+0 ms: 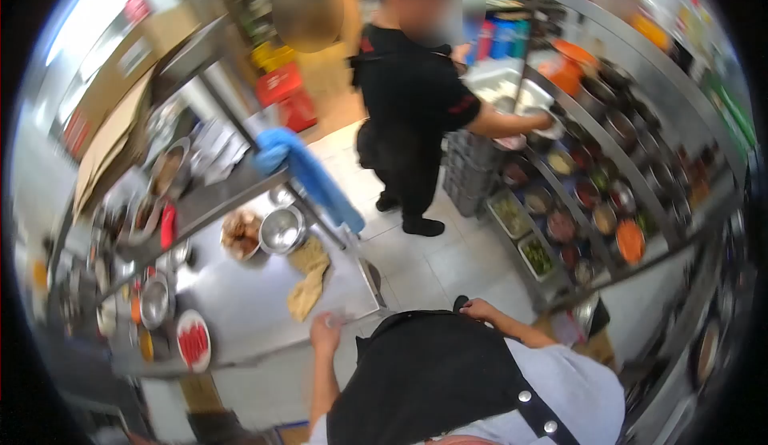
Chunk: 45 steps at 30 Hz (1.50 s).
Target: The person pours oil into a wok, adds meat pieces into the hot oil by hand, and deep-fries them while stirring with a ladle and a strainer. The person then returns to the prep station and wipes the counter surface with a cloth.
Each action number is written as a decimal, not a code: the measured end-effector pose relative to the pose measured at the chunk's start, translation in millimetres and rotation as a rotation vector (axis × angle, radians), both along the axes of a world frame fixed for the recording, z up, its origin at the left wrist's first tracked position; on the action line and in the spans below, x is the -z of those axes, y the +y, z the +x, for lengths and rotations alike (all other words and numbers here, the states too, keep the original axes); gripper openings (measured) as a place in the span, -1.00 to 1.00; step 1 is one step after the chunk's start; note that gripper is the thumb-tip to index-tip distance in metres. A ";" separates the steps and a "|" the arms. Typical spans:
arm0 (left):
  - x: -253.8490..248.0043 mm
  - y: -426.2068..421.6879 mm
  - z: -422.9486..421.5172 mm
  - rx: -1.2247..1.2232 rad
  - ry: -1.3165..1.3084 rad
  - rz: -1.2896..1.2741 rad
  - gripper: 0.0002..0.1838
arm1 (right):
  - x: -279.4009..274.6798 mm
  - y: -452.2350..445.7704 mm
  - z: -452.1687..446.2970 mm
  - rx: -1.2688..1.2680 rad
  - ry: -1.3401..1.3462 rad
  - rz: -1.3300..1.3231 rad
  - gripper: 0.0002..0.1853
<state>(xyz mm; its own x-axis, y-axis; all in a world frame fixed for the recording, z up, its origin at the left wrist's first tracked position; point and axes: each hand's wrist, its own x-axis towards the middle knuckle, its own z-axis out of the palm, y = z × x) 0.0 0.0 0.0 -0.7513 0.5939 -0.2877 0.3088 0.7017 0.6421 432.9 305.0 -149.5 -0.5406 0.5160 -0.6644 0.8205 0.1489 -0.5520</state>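
Observation:
My left hand (326, 333) is at the front edge of the steel table (248, 317), just below a crumpled yellowish cloth (307, 291). Motion smears its fingers, so their grip is unclear. Beside the black apron (424, 373), my right hand (480, 310) has its fingers curled. A small dark rounded thing (461, 304) shows at its fingertips; whether the hand grips it is unclear. Farther back on the table are a metal bowl (282, 230) and a bowl of brown food pieces (241, 235). A white oval plate with red strips (194, 341) lies at the left.
A co-worker in black (412, 109) stands ahead, one arm reaching over a rack of ingredient containers (584, 197) at the right. A blue cloth (308, 177) hangs from the shelf (212, 213) above the table. A red bin (286, 97) stands farther back on the tiled floor (416, 273).

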 end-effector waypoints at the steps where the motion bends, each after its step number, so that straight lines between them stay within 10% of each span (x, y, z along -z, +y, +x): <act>1: 19.1 0.9 12.5 0.162 0.102 -0.061 -0.39 | -21.4 -11.2 25.6 0.062 -0.111 -0.042 -0.48; 4: -12.8 37.9 -54.8 0.330 0.563 -0.170 -0.46 | 5.9 13.8 -69.2 0.107 -0.089 -0.099 -0.48; 9: 104.3 1.2 29.3 0.291 0.814 -0.203 -0.43 | -5.7 -22.2 75.8 0.290 -0.236 -0.004 -0.50; 21: 101.2 -6.3 33.4 0.264 0.689 -0.009 -0.31 | -42.0 -8.5 8.9 0.111 -0.086 0.112 -0.54; 27: 14.8 -11.2 45.8 0.263 0.374 0.062 -0.30 | -65.7 0.3 -29.3 0.068 -0.134 -0.007 -0.53; 45: 47.4 -14.5 32.4 0.304 0.361 0.098 -0.14 | -57.4 1.5 -20.0 -0.006 -0.153 0.071 -0.52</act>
<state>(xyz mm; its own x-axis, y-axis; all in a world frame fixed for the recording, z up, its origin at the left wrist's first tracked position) 32.4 -14.5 -47.4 -0.5810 0.8134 0.0280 0.7061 0.4866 0.5145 413.0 306.5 -92.1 -0.4389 0.5616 -0.7014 0.8933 0.1883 -0.4082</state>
